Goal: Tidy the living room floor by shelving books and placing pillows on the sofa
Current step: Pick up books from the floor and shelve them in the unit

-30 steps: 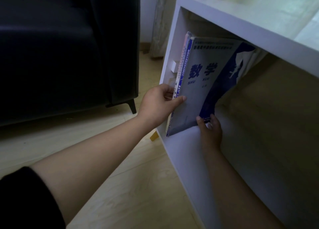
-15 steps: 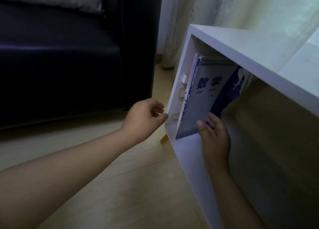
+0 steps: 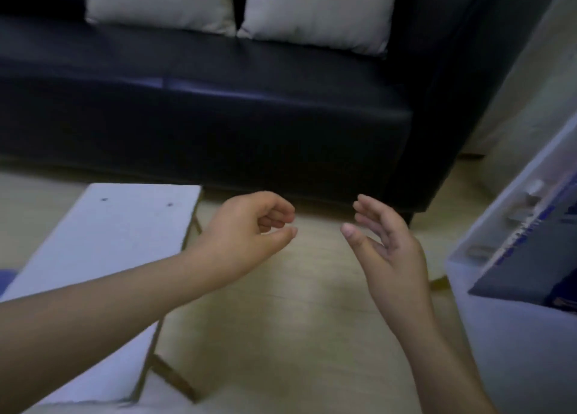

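My left hand [image 3: 246,229] hovers over the wooden floor [image 3: 290,320] with fingers loosely curled and nothing in it. My right hand [image 3: 384,245] is beside it, fingers relaxed and empty. At the right edge, the blue and grey books [image 3: 530,273] lean inside the white shelf unit [image 3: 512,335], apart from both hands. Two pale pillows [image 3: 159,1] [image 3: 315,11] stand against the back of the black sofa [image 3: 218,101] ahead.
A low white table [image 3: 106,245] with thin wooden legs stands at the left, under my left forearm. A pale curtain [image 3: 537,79] hangs at the far right beyond the sofa arm. Bare floor lies between table and shelf.
Both hands have left the books and come back out of the shelf. My view has swung left from the shelf to the sofa and floor.
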A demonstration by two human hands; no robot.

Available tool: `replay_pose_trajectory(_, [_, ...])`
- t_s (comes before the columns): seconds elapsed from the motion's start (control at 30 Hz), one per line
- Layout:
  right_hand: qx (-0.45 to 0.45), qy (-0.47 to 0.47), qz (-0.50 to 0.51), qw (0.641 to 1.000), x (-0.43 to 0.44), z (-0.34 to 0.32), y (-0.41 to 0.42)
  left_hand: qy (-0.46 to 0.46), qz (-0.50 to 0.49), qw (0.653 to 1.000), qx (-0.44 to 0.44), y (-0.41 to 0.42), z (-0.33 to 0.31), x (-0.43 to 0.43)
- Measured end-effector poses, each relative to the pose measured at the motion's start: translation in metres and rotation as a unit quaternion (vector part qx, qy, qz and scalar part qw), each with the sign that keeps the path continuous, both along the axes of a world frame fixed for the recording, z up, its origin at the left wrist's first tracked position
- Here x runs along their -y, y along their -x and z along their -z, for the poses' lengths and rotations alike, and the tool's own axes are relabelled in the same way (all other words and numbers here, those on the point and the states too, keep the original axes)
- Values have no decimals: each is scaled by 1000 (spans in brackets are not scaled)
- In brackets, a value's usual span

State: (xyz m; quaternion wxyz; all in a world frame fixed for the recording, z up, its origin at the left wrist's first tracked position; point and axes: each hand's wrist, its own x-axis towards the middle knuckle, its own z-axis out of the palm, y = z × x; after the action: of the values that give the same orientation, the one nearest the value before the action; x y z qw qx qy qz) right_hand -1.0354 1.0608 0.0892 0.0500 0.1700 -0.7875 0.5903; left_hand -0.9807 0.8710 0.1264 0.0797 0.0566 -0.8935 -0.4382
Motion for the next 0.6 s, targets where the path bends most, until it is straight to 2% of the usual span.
replay_pose_trajectory(0.27, [-11, -8, -220, 975, 131, -24, -71, 0, -202, 979, -28, -132, -21, 89])
replay_pose_trajectory(0.47, [-54, -38, -327, 943, 191, -23, -133, 51, -291, 955, 4, -227, -19, 137])
replay_pose_trajectory(0.6, [-81, -55, -394, 914, 217, -26, -169, 54, -333, 941, 33, -273, -9, 154])
